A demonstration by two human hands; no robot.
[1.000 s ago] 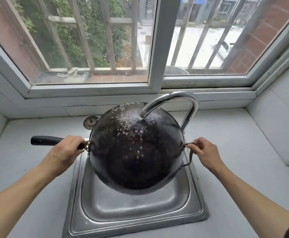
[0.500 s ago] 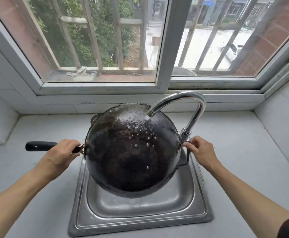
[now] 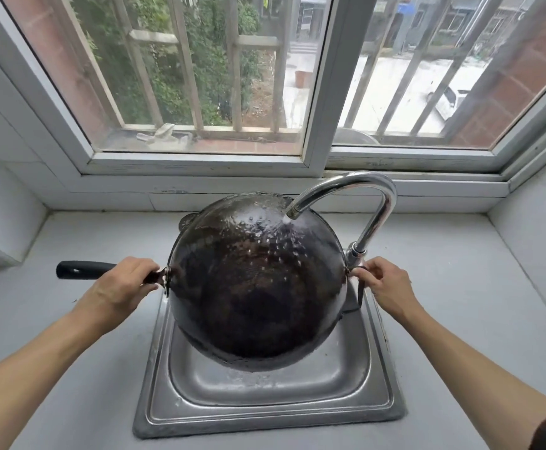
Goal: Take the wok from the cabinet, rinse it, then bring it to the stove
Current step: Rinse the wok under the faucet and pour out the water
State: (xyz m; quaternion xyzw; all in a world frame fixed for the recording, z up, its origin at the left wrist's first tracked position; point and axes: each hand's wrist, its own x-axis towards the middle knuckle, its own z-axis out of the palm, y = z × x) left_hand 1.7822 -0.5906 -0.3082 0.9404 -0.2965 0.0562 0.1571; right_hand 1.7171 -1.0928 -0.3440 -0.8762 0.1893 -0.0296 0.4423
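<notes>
A round, dark, blackened metal wok (image 3: 258,287) is held tilted on edge above the square stainless-steel sink (image 3: 265,401), its convex underside turned toward the camera. Its long black handle (image 3: 86,269) is gripped by the left hand (image 3: 122,287), fingers curled round it just beside the rim. The small metal loop handle (image 3: 359,287) on the opposite side is pinched by the right hand (image 3: 385,287). Water is poured from the curved chrome faucet (image 3: 362,196) onto the upper right of the wok, and droplets are scattered across it. The faucet's neck rises just beside the wok's right rim, near the right hand. A round metal piece (image 3: 185,220) is partly hidden behind the wok's upper left edge. Grey countertop (image 3: 70,368) extends to both sides of the sink, bounded behind by the white-framed window (image 3: 314,92) and at the sides by tiled walls.
</notes>
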